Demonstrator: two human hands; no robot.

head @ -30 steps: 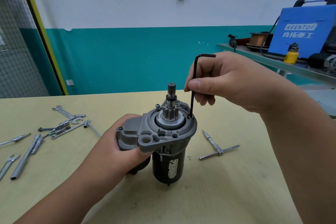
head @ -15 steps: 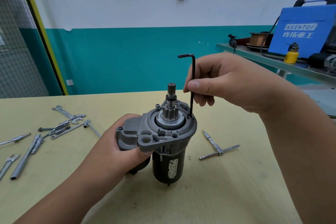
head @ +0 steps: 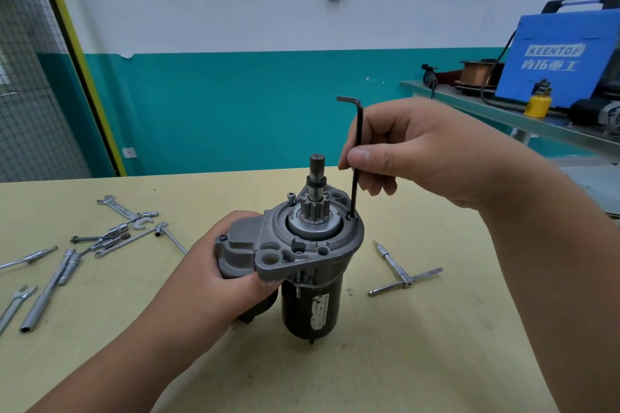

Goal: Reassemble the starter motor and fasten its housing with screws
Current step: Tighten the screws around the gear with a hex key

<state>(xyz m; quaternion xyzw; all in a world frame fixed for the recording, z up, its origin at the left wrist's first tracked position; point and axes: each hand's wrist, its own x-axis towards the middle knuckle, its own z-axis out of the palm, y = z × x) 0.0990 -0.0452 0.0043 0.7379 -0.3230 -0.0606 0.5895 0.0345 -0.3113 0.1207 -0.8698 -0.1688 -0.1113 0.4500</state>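
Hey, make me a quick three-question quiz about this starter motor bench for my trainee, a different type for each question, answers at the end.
1. True or false: the left hand grips the starter motor by its grey housing.
2. Which tool does the right hand pinch? A) hex key B) open-end spanner C) screwdriver
3. Fill the blank: that tool's lower tip meets the top of the motor, just beside the toothed ___ gear.

Key: 1 true; 2 A; 3 pinion.
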